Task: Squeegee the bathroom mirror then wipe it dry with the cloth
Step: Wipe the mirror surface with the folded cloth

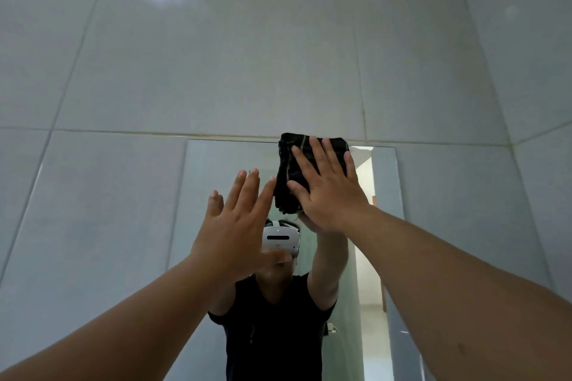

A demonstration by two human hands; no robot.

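Both hands raised — right hand (328,192) flat on dark cloth (289,182) at mirror (216,170) top

Mirror (216,182) left of cloth (289,176) open — left hand (235,226) probably hovering, partly blocking.

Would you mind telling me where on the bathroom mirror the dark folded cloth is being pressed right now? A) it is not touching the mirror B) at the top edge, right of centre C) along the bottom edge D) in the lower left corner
B: the right hand lies flat on the dark folded cloth, which overlaps the top edge of the rectangular wall mirror, right of its centre, while the left hand is open and empty.
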